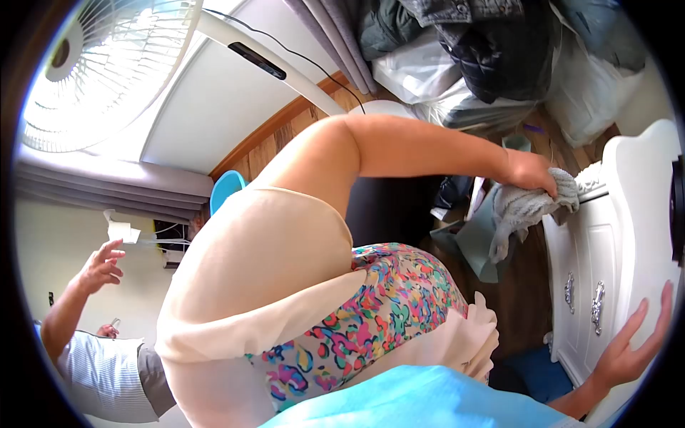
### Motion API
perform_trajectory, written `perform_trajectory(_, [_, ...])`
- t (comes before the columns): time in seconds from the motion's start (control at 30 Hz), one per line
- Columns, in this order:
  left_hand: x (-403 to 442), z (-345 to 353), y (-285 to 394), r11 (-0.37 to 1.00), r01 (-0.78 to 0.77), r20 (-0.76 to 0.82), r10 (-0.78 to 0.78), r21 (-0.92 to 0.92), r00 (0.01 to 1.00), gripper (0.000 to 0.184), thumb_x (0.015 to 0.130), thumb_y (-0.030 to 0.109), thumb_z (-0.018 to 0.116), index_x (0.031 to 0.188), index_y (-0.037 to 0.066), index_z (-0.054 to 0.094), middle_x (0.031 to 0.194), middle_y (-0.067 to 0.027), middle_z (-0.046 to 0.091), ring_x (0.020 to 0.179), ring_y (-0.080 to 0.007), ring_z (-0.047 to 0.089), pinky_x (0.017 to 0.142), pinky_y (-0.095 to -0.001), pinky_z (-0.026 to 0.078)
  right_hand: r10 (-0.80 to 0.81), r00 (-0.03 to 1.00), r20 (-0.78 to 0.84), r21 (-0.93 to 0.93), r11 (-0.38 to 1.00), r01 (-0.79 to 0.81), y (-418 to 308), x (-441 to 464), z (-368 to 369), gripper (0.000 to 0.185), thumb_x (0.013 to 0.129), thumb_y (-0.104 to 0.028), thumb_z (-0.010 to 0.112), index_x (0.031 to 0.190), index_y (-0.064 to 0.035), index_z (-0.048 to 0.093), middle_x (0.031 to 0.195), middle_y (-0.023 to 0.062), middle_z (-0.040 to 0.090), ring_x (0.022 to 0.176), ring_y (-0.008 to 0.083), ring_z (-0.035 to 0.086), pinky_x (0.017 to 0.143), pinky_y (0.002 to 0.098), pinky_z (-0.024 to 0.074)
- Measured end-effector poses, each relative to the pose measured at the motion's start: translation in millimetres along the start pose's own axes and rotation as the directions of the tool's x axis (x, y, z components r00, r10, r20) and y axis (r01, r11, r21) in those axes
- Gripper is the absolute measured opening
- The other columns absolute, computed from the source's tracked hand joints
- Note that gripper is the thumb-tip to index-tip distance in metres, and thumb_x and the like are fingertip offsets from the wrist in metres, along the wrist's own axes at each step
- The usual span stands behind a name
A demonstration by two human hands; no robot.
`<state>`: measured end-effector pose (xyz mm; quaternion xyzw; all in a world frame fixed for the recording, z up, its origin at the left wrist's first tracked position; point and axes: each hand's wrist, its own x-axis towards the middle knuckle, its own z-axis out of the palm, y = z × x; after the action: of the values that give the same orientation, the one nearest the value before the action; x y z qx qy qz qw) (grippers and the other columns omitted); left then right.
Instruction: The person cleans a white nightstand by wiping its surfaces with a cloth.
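My left hand (529, 172) reaches across with the arm bent. Its fingers are closed on a bunched, fluffy grey cloth (524, 207) that hangs down beside the white chest of drawers (585, 239). Some white knitted fabric (589, 176) sits at the chest's edge, close to the cloth. My right hand (628, 351) has its fingers spread against the white surface at the lower right; it holds nothing. Ornate silver handles (598, 308) are on the drawer fronts. Under the grey cloth stands a pale teal bag (479, 246), partly covered.
Clothes and plastic bags (492, 64) are piled on the wooden floor at the top. A white standing fan (107, 71) is at upper left, near a blue bucket (227, 190). Another person (107, 371) stands at left, one hand raised. Light blue fabric (428, 399) fills the bottom edge.
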<state>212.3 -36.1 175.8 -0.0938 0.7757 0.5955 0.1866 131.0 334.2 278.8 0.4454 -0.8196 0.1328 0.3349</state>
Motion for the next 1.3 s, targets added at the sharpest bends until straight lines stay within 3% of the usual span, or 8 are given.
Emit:
perform_trajectory(0.1, [12,2,-1,0.997,-0.034,-0.076,0.039,0.068,0.996,0.060,0.084,0.034,0.069,0.135,0.003,0.059,0.126,-0.0173,0.066,0.113,-0.0268,0.064,0.097,-0.0356,0.049,-0.148,0.988,-0.053,0.158,0.975,0.155,-54,13,-4,0.042,0.093,0.004,0.060,0.134,-0.0002,0.051,0.129,0.0200,0.063,0.122,0.0367,0.059,0.108,0.0463,0.0452])
perform_trajectory(0.4, [20,3,5,0.991,-0.083,-0.172,0.100,0.105,0.980,0.061,0.081,0.037,0.070,0.133,0.006,0.063,0.131,-0.0165,0.063,0.119,-0.0292,0.060,0.102,-0.0388,0.046,0.030,0.965,0.261,0.607,0.772,-0.188,-109,8,37,0.039,0.089,0.001,0.062,0.128,0.0011,0.057,0.124,0.0161,0.063,0.114,0.0328,0.059,0.100,0.0420,0.0447])
perform_trajectory(0.63, [2,25,29,0.880,0.080,-0.257,-0.223,-0.467,0.940,0.057,0.082,0.036,0.073,0.123,-0.002,0.066,0.128,-0.0191,0.064,0.114,-0.0321,0.062,0.098,-0.0409,0.047,0.107,0.893,0.436,0.526,0.775,-0.350,-123,6,53,0.059,0.088,-0.003,0.062,0.144,-0.0037,0.045,0.144,0.0166,0.049,0.131,0.0312,0.048,0.108,0.0445,0.0391])
perform_trajectory(0.9, [-4,95,57,0.713,0.062,-0.172,-0.252,-0.699,0.952,0.056,0.087,0.033,0.061,0.131,-0.001,0.060,0.133,-0.0226,0.059,0.121,-0.0349,0.057,0.102,-0.0439,0.045,0.106,0.833,0.544,0.624,0.613,-0.485,-83,-37,96,0.072,0.104,-0.048,0.037,0.158,-0.0036,0.021,0.163,0.0152,0.024,0.150,0.0295,0.023,0.121,0.0452,0.0177])
perform_trajectory(0.97, [-11,106,60,0.718,0.006,-0.211,-0.212,-0.696,0.954,0.057,0.086,0.032,0.061,0.132,0.000,0.058,0.132,-0.0235,0.059,0.120,-0.0369,0.057,0.102,-0.0446,0.045,0.307,0.624,0.719,0.666,-0.049,-0.744,-78,-53,102,0.078,0.104,-0.057,0.032,0.158,-0.0028,0.017,0.163,0.0136,0.023,0.150,0.0299,0.023,0.121,0.0441,0.0181])
perform_trajectory(1.0, [-14,107,61,0.738,0.020,-0.219,-0.226,-0.674,0.949,0.057,0.085,0.031,0.060,0.132,-0.002,0.057,0.131,-0.0236,0.060,0.120,-0.0362,0.058,0.102,-0.0428,0.045,0.358,0.551,0.754,0.623,-0.125,-0.772,-79,-51,100,0.080,0.104,-0.061,0.029,0.159,-0.0047,0.016,0.163,0.0122,0.022,0.149,0.0298,0.024,0.121,0.0445,0.0198])
perform_trajectory(1.1, [-26,93,62,0.716,0.054,-0.109,-0.180,-0.696,0.978,0.058,0.085,0.032,0.061,0.131,-0.003,0.057,0.130,-0.0235,0.060,0.120,-0.0347,0.058,0.101,-0.0413,0.045,0.440,0.430,0.788,0.577,-0.286,-0.765,-94,-27,89,0.076,0.104,-0.060,0.028,0.158,-0.0066,0.021,0.160,0.0149,0.027,0.147,0.0295,0.027,0.119,0.0432,0.0236])
perform_trajectory(1.3, [-29,83,60,0.758,0.021,-0.116,-0.127,-0.652,0.985,0.056,0.084,0.035,0.063,0.126,-0.004,0.062,0.121,-0.0219,0.065,0.110,-0.0337,0.063,0.095,-0.0412,0.049,0.510,0.324,0.797,0.464,-0.173,-0.869,-71,-54,117,0.069,0.106,-0.048,0.038,0.156,-0.0036,0.024,0.158,0.0123,0.031,0.145,0.0270,0.031,0.119,0.0429,0.0265])
